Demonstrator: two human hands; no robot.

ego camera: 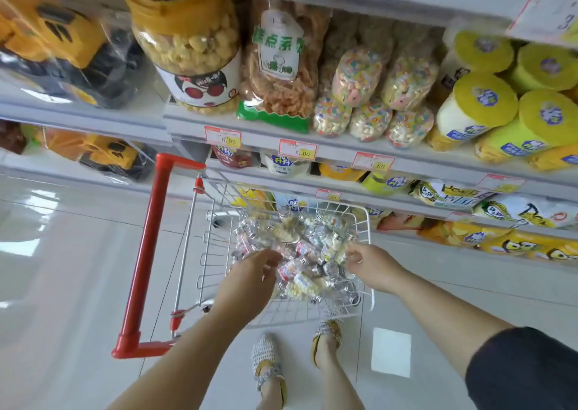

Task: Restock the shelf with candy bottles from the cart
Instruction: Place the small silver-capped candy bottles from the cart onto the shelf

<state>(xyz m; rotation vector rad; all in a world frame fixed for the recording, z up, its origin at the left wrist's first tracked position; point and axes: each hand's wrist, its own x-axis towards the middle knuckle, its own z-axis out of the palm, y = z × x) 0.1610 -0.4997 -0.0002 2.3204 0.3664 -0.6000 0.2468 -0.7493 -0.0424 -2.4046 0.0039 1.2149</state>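
Over the wire cart point(370, 231), the left hand point(250, 273) and right hand point(373, 264) dip into candy bottles point(316, 244). Fingers curl; whether they grip is unclear.

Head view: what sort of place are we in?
Probably a shop's snack aisle: price tags on shelf edges, packaged snacks above, and a wire cart of candy bottles.

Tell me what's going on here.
A person stands at a snack shelf, reaching into a wire cart piled with small candy bottles. The left hand and right hand are among the bottles; blur hides whether either grips one. None is lifted yet.
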